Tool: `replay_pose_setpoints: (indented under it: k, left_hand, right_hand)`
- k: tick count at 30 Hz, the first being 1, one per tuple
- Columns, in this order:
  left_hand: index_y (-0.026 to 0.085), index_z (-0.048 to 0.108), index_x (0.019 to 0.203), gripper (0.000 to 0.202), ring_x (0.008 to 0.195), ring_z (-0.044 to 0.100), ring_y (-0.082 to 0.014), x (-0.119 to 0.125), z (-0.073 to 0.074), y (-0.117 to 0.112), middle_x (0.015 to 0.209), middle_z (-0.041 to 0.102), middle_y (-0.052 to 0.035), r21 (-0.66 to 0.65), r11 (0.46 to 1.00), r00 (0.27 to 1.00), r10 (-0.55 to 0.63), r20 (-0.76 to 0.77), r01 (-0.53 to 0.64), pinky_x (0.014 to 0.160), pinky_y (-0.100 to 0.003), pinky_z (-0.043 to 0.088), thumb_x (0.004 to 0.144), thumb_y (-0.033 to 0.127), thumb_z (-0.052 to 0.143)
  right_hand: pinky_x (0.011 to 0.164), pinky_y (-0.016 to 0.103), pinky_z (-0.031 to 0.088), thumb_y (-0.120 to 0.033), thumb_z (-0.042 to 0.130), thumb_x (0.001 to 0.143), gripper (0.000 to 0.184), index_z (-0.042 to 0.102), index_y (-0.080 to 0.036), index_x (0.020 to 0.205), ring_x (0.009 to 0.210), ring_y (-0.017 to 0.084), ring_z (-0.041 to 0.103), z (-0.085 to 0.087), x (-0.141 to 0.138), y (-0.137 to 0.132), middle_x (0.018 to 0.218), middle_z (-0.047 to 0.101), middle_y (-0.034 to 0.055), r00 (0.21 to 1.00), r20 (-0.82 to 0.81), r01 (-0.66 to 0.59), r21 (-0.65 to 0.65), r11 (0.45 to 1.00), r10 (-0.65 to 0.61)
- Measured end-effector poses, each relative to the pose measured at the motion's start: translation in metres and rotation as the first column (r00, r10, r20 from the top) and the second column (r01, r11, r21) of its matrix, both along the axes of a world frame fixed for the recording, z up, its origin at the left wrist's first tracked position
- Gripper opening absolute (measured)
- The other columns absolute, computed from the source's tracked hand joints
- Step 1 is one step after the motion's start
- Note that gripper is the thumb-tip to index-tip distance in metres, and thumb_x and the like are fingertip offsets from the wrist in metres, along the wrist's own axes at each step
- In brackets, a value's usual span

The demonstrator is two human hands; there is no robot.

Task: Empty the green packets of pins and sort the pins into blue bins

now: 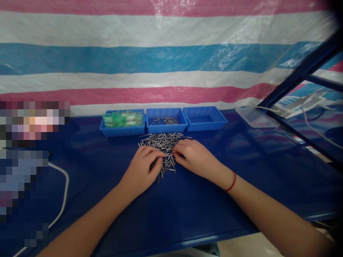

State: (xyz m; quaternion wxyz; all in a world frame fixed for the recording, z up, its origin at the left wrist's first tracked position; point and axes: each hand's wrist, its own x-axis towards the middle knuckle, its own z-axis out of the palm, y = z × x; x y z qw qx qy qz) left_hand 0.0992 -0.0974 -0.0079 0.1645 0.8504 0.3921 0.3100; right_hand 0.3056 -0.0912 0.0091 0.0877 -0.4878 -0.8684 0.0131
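Note:
A loose heap of thin metal blind rivets (163,141) lies on the blue tabletop in the middle. My left hand (146,164) rests at the heap's left side, thumb and forefinger pinched close together over the rivets. From the right, my right hand (191,153) reaches into the same heap with its fingers bent and the tips drawn together. What either hand's fingertips hold is too small or hidden to make out. Just behind the heap, a blue bin (166,128) contains a scatter of similar rivets.
To the left is a blue bin (123,132) with green and clear plastic bags; to the right, another blue bin (206,126). A clear plastic lid or tray (255,119) lies farther right. A white cable (66,185) runs along the left. Striped sheeting (160,60) hangs behind.

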Motion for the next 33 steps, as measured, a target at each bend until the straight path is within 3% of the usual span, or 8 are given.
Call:
replay_pose_setpoints:
  k: [6,9,13,18,24,27,30,33]
  left_hand:
    - [0.018,0.064,0.105,0.018,0.098,0.058,-0.0202,0.001,0.002,-0.001,0.099,0.067,-0.0053,0.020,0.999,0.999,0.029,0.028,-0.029,0.089,-0.036,0.045,0.089,0.018,0.057]
    - [0.018,0.062,0.109,0.024,0.093,0.060,-0.0194,0.003,0.006,-0.004,0.094,0.068,-0.0038,0.025,0.999,0.997,0.046,0.069,-0.048,0.085,-0.034,0.046,0.086,0.023,0.064]
    - [0.020,0.064,0.097,0.010,0.085,0.063,-0.0173,0.005,0.012,-0.008,0.088,0.069,-0.0016,0.016,0.999,0.994,0.033,0.104,-0.034,0.078,-0.031,0.046,0.088,0.025,0.062]
    - [0.020,0.064,0.091,0.007,0.081,0.065,-0.0152,0.004,0.015,-0.012,0.086,0.070,-0.0007,0.022,0.997,0.989,0.070,0.133,-0.073,0.077,-0.028,0.046,0.091,0.024,0.058]
    - [0.020,0.064,0.095,0.009,0.086,0.065,-0.0165,0.002,0.015,-0.011,0.090,0.070,-0.0026,0.078,0.994,0.985,0.067,0.158,-0.080,0.082,-0.029,0.047,0.091,0.024,0.057]
    - [0.020,0.064,0.093,0.007,0.084,0.065,-0.0156,0.002,0.015,-0.009,0.089,0.070,-0.0021,0.021,0.997,0.985,0.075,0.157,-0.079,0.080,-0.028,0.048,0.090,0.023,0.059]
    - [0.020,0.063,0.092,0.008,0.083,0.064,-0.0152,0.002,0.015,-0.009,0.088,0.069,-0.0018,-0.017,0.998,0.986,0.059,0.158,-0.057,0.080,-0.027,0.048,0.092,0.024,0.056]
    - [0.020,0.061,0.092,0.011,0.084,0.063,-0.0154,0.002,0.016,-0.009,0.088,0.068,-0.0021,-0.022,1.000,0.987,0.017,0.160,-0.014,0.081,-0.027,0.048,0.094,0.026,0.051]
  right_hand:
    - [0.067,0.034,0.035,-0.017,0.046,0.092,0.017,0.059,-0.014,0.082,0.076,0.022,0.056,0.015,0.002,-0.012,0.081,0.062,0.0076,0.997,0.048,0.058,0.129,0.990,-0.065]
    - [0.069,0.029,0.038,-0.014,0.047,0.092,0.013,0.058,-0.016,0.085,0.076,0.017,0.056,0.019,0.001,-0.018,0.081,0.062,0.0042,0.968,-0.249,0.012,0.019,1.000,-0.007]
    - [0.064,0.023,0.039,-0.014,0.049,0.092,0.012,0.057,-0.019,0.085,0.069,0.012,0.054,0.013,-0.008,-0.022,0.078,0.061,-0.0015,0.808,-0.590,-0.108,-0.163,0.981,-0.009]
    - [0.062,0.024,0.040,-0.022,0.050,0.092,0.011,0.060,-0.019,0.089,0.068,0.012,0.053,0.007,-0.017,-0.024,0.078,0.061,-0.0008,0.669,-0.731,-0.121,-0.282,0.952,-0.132]
    - [0.062,0.026,0.040,-0.030,0.049,0.093,0.022,0.063,-0.018,0.081,0.067,0.013,0.052,0.007,-0.017,-0.023,0.074,0.060,0.0001,0.605,-0.773,-0.183,-0.368,0.911,-0.190]
    - [0.062,0.026,0.042,-0.028,0.055,0.090,0.015,0.064,-0.019,0.083,0.068,0.013,0.054,0.006,-0.019,-0.025,0.076,0.062,0.0004,0.574,-0.798,-0.113,-0.299,0.948,-0.184]
    - [0.067,0.028,0.043,-0.023,0.059,0.087,0.007,0.064,-0.020,0.083,0.072,0.014,0.057,0.006,-0.021,-0.029,0.076,0.063,0.0005,0.607,-0.792,-0.028,-0.101,0.995,-0.063]
    - [0.074,0.032,0.044,-0.022,0.063,0.086,0.002,0.065,-0.021,0.085,0.077,0.016,0.062,0.007,-0.022,-0.033,0.081,0.068,0.0015,0.664,-0.743,0.014,0.116,0.993,0.077]
